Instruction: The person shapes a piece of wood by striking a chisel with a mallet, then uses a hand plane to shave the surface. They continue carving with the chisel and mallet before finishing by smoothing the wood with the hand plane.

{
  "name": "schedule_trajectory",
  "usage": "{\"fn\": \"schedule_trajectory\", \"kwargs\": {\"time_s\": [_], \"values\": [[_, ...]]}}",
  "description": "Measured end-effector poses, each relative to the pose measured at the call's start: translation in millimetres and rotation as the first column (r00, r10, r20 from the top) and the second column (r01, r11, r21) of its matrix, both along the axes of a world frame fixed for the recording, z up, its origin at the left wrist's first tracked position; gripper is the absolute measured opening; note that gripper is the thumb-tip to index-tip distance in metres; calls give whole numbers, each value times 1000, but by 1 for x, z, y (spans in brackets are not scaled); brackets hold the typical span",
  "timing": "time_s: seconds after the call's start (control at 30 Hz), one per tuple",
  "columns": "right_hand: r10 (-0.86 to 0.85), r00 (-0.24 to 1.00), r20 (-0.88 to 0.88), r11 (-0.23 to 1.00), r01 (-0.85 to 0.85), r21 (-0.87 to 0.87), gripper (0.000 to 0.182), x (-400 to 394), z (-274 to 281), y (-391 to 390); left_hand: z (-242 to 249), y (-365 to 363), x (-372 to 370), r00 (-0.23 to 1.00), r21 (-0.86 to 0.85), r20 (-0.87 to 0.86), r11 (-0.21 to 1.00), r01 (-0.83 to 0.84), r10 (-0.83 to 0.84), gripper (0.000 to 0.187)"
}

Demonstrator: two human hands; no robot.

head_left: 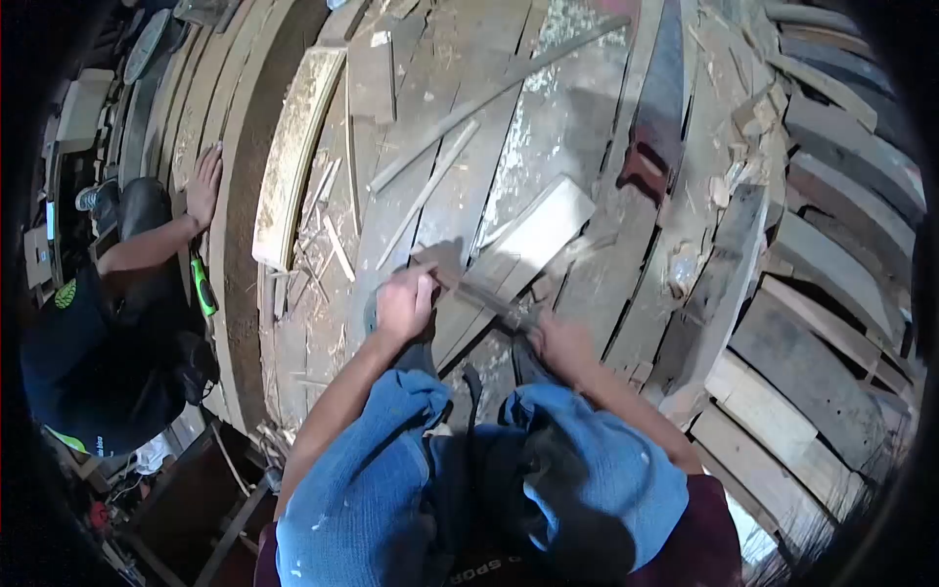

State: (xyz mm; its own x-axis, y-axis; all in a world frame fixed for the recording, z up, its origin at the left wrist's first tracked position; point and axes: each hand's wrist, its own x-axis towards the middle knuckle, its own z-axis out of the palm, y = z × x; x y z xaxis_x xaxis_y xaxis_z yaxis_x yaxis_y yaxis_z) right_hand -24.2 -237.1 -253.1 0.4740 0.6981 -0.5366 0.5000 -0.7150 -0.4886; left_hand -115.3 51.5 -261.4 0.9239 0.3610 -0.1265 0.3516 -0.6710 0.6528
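Note:
My left hand (406, 303) is closed, with the thumb uppermost, at the left end of a long, dark tool (484, 296). A flat brownish part stands out beyond my left fingers. My right hand (565, 347) is closed around the tool's other end, slightly smeared by motion. The tool runs crosswise between my hands, in front of my knees, and its exact kind is unclear. Under and beyond it lies a pale wooden block (543, 230), its bright face turned up. A handsaw (650, 147) with a reddish handle lies farther off to the right.
Wood strips (489, 106) and shavings lie across the plank surface (479, 59). A curved pale board (301, 157) lies left, by a thick beam (264, 137). Stacked boards (812, 362) line the right. At left, another person's hand (203, 186) rests near a green-handled tool (203, 287).

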Motion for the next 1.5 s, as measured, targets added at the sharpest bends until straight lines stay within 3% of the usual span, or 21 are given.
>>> {"fn": "schedule_trajectory", "kwargs": {"time_s": [0.07, 0.1, 0.13, 0.2, 0.23, 0.27, 0.33, 0.43, 0.53, 0.6, 0.67, 0.77, 0.87, 0.93, 0.97, 1.07, 1.17, 1.43, 1.5], "values": [[-294, 955, -23, 955, 293, -46, 33, 26, 10, 14, 8, -3, 2, 1000, -17, -23, 1000, -18, 18, 36], [-352, 934, -58, 936, 351, -16, 31, 12, 19, 17, 9, -1, 1, 998, -18, -54, 1000, 16, -16, 36], [-149, 987, -59, 988, 146, -53, 30, -11, 9, 6, 7, -2, 4, 999, -27, -50, 1000, 7, -8, 36], [33, 992, 122, 975, -59, 216, 30, -31, -3, -14, 6, -2, 1, 999, -28, -51, 999, -19, 17, 36], [73, 996, -59, 991, -79, -111, 32, -5, 3, -7, -4, 0, -3, 1000, -22, -11, 1000, -5, 4, 37], [-135, 991, 21, 990, 134, 37, 38, 9, -3, -10, -2, 2, -4, 1000, -9, -20, 1000, 4, -4, 37], [-367, 929, 42, 925, 370, -86, 37, 42, 13, 12, 1, -1, -1, 999, 2, -35, 1000, 20, -20, 37], [-98, 994, 54, 995, 97, 13, 36, 20, 16, -6, -5, -1, 2, 1000, -30, 12, 1000, -3, 4, 36], [-403, 910, 101, 912, 409, -39, 36, 51, 19, -22, 3, -4, 2, 999, 2, 40, 1000, -6, 6, 30], [-576, 786, 225, 811, 584, 36, 36, 82, 20, -42, 8, -11, 6, 995, 104, -76, 992, 70, -62, 31], [-687, 665, 292, 722, 670, 171, 36, 108, 24, -54, 10, -18, 13, 984, 109, -77, 980, 166, -158, 37], [-746, 636, 198, 663, 680, 312, 36, 118, 25, -67, 10, -34, 23, 965, 111, -69, 959, 260, -253, 39], [-722, 678, 138, 680, 657, 325, 34, 99, 34, -65, 11, -46, 33, 934, 87, -187, 942, 325, -305, 44], [-596, 778, 199, 803, 580, 137, 38, 76, 26, -68, 5, -50, 33, 921, 103, -222, 932, 349, -320, 45], [-616, 783, 89, 783, 596, 179, 39, 65, 25, -68, 3, -51, 33, 900, 102, -285, 923, 370, -329, 44], [-492, 868, 62, 849, 463, 255, 40, 26, 8, -71, 8, -53, 37, 903, 63, -336, 950, 305, -267, 41], [-470, 880, -66, 881, 472, 19, 43, -3, 13, -65, -8, -50, 35, 937, 30, -274, 971, 235, -218, 37], [-532, 844, -72, 842, 536, 64, 43, 0, 18, -64, 0, -46, 53, 889, 33, -427, 980, 196, -164, 39], [-541, 841, -7, 838, 540, 83, 42, 10, 21, -67, 0, -47, 58, 878, 46, -449, 977, 209, -166, 42]]}}
